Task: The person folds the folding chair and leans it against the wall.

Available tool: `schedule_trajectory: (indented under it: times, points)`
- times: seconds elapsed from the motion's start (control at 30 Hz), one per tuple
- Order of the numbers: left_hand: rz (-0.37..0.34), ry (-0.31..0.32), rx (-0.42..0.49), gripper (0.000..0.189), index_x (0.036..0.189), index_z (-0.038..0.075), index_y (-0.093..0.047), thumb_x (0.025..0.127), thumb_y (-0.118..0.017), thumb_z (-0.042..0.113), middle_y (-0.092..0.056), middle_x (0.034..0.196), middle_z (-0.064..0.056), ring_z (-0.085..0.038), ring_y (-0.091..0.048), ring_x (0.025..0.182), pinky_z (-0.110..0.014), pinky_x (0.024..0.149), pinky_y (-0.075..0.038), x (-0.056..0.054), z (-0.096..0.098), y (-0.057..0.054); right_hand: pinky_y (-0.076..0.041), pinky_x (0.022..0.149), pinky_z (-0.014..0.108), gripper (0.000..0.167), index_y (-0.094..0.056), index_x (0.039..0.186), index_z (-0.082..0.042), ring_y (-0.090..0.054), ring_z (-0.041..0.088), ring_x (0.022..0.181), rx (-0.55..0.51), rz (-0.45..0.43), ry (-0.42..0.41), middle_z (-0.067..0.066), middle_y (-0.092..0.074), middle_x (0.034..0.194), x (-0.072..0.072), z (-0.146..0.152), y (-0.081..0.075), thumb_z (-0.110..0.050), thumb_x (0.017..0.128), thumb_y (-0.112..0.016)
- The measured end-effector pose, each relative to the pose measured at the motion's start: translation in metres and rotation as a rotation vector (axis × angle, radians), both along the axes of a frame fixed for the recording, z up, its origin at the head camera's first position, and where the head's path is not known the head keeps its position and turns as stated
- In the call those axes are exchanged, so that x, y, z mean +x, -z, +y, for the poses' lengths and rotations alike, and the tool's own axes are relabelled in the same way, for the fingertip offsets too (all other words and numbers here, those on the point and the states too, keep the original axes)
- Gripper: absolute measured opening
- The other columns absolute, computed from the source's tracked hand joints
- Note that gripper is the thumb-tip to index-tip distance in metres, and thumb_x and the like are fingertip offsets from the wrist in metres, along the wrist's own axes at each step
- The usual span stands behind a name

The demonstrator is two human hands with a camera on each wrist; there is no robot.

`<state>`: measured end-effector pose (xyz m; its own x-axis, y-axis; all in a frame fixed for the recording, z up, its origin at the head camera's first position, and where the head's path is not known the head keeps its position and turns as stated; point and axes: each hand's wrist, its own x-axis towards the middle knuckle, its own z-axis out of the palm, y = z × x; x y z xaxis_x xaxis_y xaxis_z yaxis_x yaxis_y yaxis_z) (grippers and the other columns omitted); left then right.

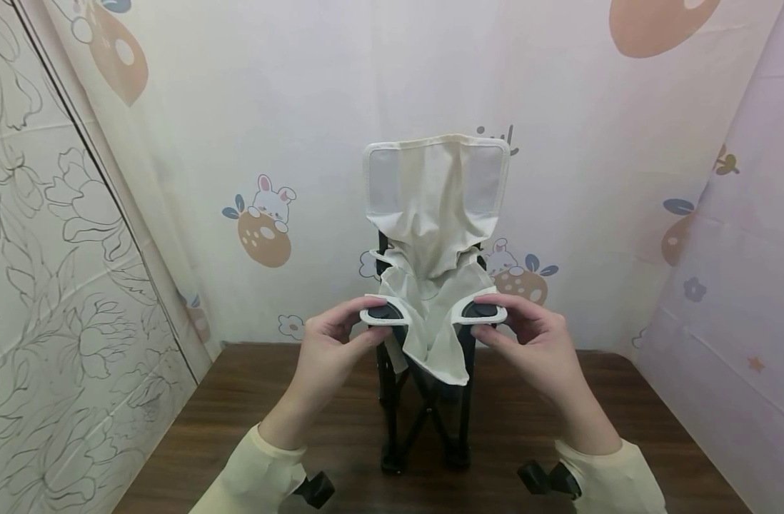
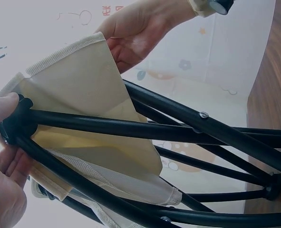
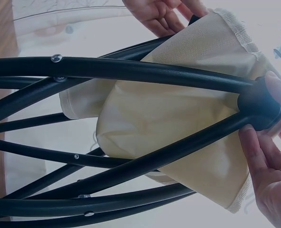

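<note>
A small folding chair [image 1: 430,357] with a cream fabric seat and backrest [image 1: 433,185] stands partly folded on a table, its black legs crossing below. My left hand [image 1: 337,343] pinches the black front corner joint [image 2: 19,118] on the left, thumb on one side and fingers on the other. On the right, my right hand [image 1: 527,339] pinches the matching corner joint [image 3: 259,104] the same way. Between the hands the seat cloth [image 1: 430,343] sags in folds, its front edge drooping. Metal rivets show on the crossed black tubes [image 3: 121,69] in the right wrist view.
The chair's feet [image 1: 392,457] rest on the dark wooden tabletop [image 1: 257,407]. Behind it hangs a pale curtain [image 1: 328,93] with rabbit and fruit prints. A line-drawn floral panel [image 1: 58,285] stands at the left. Black straps with small devices [image 1: 315,490] sit at both wrists.
</note>
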<state>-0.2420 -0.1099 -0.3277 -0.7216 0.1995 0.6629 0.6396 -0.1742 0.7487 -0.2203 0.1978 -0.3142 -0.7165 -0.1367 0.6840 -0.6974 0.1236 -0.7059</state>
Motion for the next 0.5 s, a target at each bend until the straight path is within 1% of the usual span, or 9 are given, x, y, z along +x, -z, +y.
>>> schedule_trajectory:
  times: [0.27, 0.5]
  points:
    - [0.006, 0.012, 0.018, 0.038, 0.129, 0.000, -0.076, 0.092, -0.082, -0.009, -0.077, 0.125, -0.014, -0.024, -0.072, 0.119, -0.029, 0.098, -0.059, -0.0016, 0.0018, -0.0003, -0.061, 0.091, 0.024, 0.044, -0.072, 0.127, 0.011, -0.073, 0.016, 0.102, -0.035, 0.013, -0.046, 0.008, -0.078, 0.113, -0.0016, -0.0029, 0.0001, 0.022, 0.085, -0.081]
    - [0.019, 0.010, 0.018, 0.038, 0.129, 0.000, -0.076, 0.092, -0.082, -0.009, -0.077, 0.124, -0.015, -0.023, -0.072, 0.117, -0.029, 0.097, -0.060, -0.0014, 0.0031, -0.0013, -0.061, 0.092, 0.024, 0.044, -0.072, 0.127, 0.010, -0.073, 0.017, 0.103, -0.037, 0.018, -0.057, 0.009, -0.078, 0.113, -0.0025, -0.0043, -0.0008, 0.021, 0.085, -0.081]
